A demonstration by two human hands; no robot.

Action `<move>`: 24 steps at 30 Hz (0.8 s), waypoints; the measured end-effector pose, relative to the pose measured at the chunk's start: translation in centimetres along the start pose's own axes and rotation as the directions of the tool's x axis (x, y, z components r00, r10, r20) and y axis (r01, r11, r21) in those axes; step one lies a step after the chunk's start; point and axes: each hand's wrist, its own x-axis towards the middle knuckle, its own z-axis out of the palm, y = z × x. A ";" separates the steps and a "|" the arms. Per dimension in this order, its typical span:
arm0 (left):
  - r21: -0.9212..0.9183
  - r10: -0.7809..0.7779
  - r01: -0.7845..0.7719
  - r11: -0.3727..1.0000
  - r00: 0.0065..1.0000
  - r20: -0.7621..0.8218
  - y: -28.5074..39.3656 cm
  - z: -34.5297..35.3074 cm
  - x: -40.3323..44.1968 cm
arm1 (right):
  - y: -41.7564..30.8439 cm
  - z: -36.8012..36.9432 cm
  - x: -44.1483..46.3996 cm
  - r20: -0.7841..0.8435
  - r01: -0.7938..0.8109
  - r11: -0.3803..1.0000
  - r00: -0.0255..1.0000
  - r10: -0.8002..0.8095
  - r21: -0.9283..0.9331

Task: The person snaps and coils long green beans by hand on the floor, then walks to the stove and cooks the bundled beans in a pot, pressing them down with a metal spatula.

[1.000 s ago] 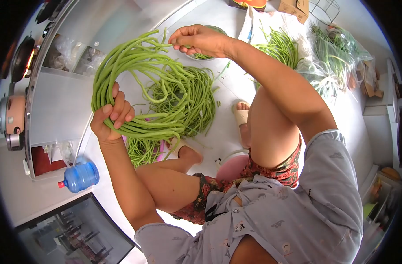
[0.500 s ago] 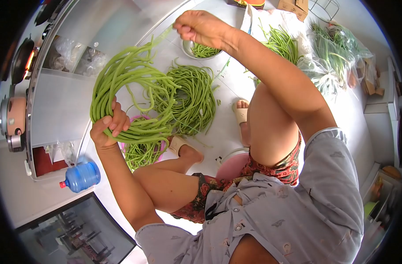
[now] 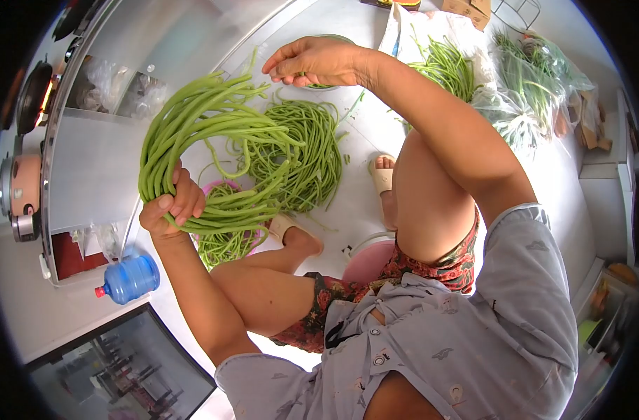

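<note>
One bean bundle [image 3: 186,115]: in the left hand [image 3: 171,203], fingers closed.
Right hand [image 3: 316,61]: near the bundle's tips, curled; hold unclear.
Bean coil [image 3: 316,154]: on the floor [image 3: 358,136], beyond the left hand.
White sack [image 3: 398,31]: past the right hand.

Left hand [image 3: 172,204] curls firmly; raised right hand [image 3: 315,63] seems loosely bent.

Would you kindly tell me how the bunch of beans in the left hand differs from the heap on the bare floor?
The bunch is raised in the closed left hand, whereas the heap lies on the floor, untouched by either hand. The bunch bends in an open C, while the heap forms a rounded coil. Both are long, thin and green.
</note>
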 end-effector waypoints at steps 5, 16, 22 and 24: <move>0.010 -0.018 0.018 1.000 1.000 0.007 -0.2 -0.1 0.2 | 0.5 0.7 0.2 0.031 -0.040 0.994 0.999 0.043 -0.099; 0.080 -0.037 0.035 0.996 0.999 0.030 -0.2 -0.4 -0.2 | 0.7 1.2 0.1 0.107 0.064 0.934 0.994 -0.028 -0.352; 0.082 -0.031 0.033 0.996 0.999 -0.030 -0.3 0.0 -0.3 | 1.1 0.7 0.5 0.007 0.109 0.948 0.994 -0.112 -0.298; 0.079 -0.035 0.038 0.996 0.999 -0.038 -0.3 -0.1 -0.2 | 0.8 -0.1 0.9 -0.072 0.118 0.988 0.990 -0.125 -0.099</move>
